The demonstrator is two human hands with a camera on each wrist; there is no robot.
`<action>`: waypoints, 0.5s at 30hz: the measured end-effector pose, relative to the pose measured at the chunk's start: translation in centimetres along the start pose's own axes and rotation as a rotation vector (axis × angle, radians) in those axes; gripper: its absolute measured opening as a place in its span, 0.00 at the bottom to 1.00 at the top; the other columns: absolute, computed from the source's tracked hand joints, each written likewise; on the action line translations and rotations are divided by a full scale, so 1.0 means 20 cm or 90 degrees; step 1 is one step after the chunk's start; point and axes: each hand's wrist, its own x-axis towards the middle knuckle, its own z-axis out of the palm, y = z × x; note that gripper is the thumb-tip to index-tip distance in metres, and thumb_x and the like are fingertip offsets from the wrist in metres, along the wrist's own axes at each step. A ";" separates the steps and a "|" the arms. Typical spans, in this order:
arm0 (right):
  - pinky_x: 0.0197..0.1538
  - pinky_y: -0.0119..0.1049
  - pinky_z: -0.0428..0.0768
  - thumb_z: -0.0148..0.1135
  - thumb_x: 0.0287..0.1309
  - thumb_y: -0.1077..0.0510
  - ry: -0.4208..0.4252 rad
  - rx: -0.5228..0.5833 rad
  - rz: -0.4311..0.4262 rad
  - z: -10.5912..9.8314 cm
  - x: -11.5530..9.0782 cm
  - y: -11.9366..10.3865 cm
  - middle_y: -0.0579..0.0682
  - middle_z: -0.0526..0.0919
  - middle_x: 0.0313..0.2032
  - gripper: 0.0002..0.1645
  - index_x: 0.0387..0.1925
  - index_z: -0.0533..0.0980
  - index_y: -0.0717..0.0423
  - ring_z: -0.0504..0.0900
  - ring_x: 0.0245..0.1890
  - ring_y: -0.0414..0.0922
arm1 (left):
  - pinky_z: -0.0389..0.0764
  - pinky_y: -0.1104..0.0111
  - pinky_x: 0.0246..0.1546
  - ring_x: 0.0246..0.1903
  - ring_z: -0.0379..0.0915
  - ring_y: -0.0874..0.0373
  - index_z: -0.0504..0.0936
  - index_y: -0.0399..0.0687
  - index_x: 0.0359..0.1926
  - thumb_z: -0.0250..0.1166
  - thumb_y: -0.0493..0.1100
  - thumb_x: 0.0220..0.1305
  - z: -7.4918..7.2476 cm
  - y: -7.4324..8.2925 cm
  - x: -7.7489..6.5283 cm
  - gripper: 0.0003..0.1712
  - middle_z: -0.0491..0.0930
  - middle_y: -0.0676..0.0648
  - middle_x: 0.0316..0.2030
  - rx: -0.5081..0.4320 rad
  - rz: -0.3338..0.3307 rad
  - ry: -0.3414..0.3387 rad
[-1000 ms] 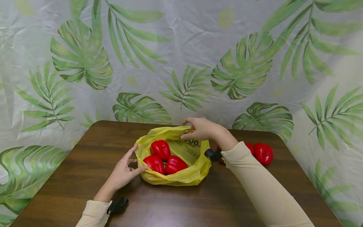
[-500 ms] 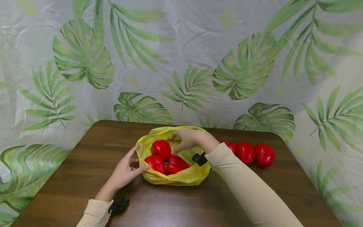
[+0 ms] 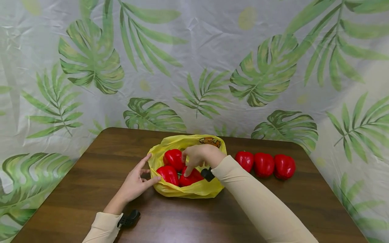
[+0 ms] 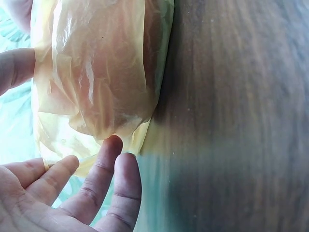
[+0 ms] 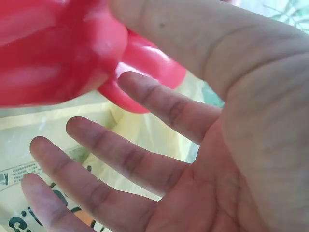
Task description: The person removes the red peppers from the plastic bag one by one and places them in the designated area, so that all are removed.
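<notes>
A yellow plastic bag stands with its mouth wide on the wooden table, three red bell peppers inside. My left hand is at the bag's left side, fingers spread and thumb at the near rim; in the left wrist view, the fingertips meet the thin plastic. Inside the bag's mouth, my right hand reaches over the right pepper, thumb overlapping it. In the right wrist view, fingers stretch out beside a large pepper. Left of that hand lie the back pepper and front-left pepper.
Right of the bag, three more red bell peppers stand in a row: one near my sleeve, a middle pepper and an outer pepper. The table ends at a leaf-printed cloth behind.
My right hand has moved left and down from the bag's far right rim, into its mouth at the right pepper. My left hand stays at the bag's side.
</notes>
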 end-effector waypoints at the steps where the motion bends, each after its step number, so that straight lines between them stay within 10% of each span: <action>1: 0.59 0.55 0.85 0.80 0.60 0.50 -0.003 0.000 0.002 0.01 0.00 0.00 0.52 0.81 0.62 0.27 0.57 0.79 0.47 0.85 0.59 0.61 | 0.85 0.70 0.39 0.63 0.80 0.37 0.56 0.47 0.85 0.77 0.49 0.66 0.00 0.00 0.00 0.55 0.63 0.34 0.80 0.000 -0.001 0.000; 15: 0.58 0.53 0.85 0.83 0.57 0.52 -0.017 -0.001 0.004 0.06 0.02 -0.02 0.50 0.81 0.55 0.30 0.59 0.79 0.48 0.83 0.51 0.54 | 0.85 0.70 0.39 0.63 0.80 0.38 0.56 0.48 0.85 0.77 0.49 0.66 0.00 0.01 0.00 0.55 0.63 0.34 0.80 0.001 -0.013 -0.003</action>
